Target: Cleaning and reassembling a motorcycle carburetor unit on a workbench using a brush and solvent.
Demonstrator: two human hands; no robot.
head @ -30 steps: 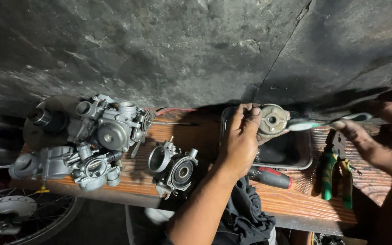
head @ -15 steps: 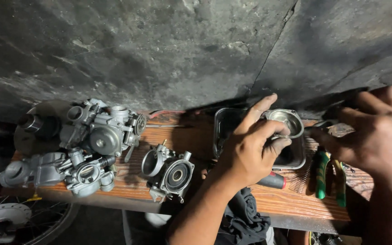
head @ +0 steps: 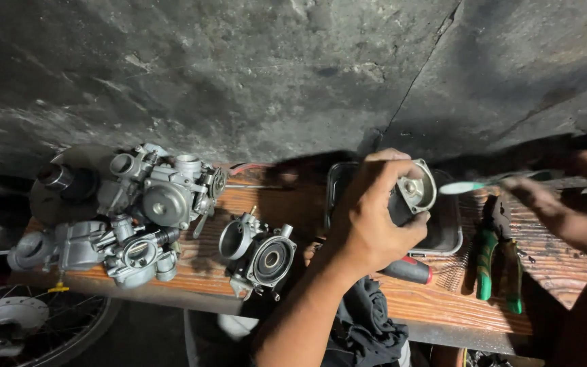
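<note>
Two hands work over a narrow wooden tabletop (head: 198,268) set against a rough dark wall (head: 253,75). Nearest the camera, a dark cloth (head: 368,319) hangs at the front edge, and a spoked wheel (head: 28,319) shows below the tabletop's left end. On the boards just beyond lies a screwdriver with a red and black handle (head: 409,270), partly under the left forearm. To its right, green-handled pliers (head: 494,255) lie flat, touching the wood.

The left hand (head: 368,217) is raised above the tabletop, its fingers (head: 412,229) curled and pinching a small round metal carburetor part (head: 417,189), whose open face turns toward the right. The part sits just over a shallow dark metal tray (head: 451,228); what lies in the tray cannot be told, since the hand and shadow cover most of it. The right hand (head: 565,211) is blurred at the right edge, its fingers closed on a toothbrush (head: 484,183) with a pale green head that points at the part without touching it.

Left of the hand, a single carburetor body (head: 259,251) stands alone. Farther left, a cluster of carburetors (head: 137,217) crowds the tabletop's end, touching one another, up against the wall.
</note>
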